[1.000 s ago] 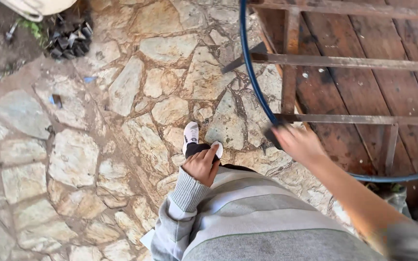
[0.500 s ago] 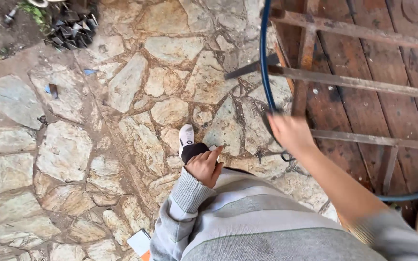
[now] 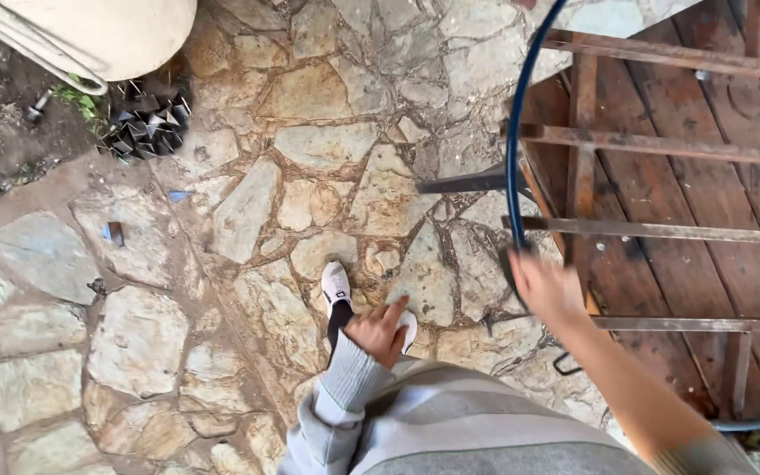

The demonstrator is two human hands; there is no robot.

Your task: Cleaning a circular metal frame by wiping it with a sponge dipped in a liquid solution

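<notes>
Looking straight down, the view takes in an outdoor floor of irregular tan and grey flagstones [image 3: 310, 202] with dark joints. Beyond and to the right of the right hand [image 3: 545, 286] lies a surface of reddish-brown wooden planks [image 3: 661, 189] with a rusty metal bar frame [image 3: 661, 145] across it. Far ahead and to the left of the left hand [image 3: 382, 332], a pale rounded vessel [image 3: 98, 31] sits at the edge of a patch of bare soil [image 3: 2, 132], with a small heap of dark angular metal pieces [image 3: 147, 123] just beside it.

The right hand is curled shut around a thin dark-blue curved hose [image 3: 515, 167]; the grip is blurred, so the fingers cannot be made out singly. The hose rises from this hand in an arc toward the top of the view, and another stretch of it shows low at the right, behind the forearm.

The left hand, coming out of a grey ribbed sweater cuff [image 3: 345, 374], is loosely half-closed with fingers bent, holding nothing. Directly under it on the flagstones stands a white shoe [image 3: 336, 286] above a dark trouser leg.
</notes>
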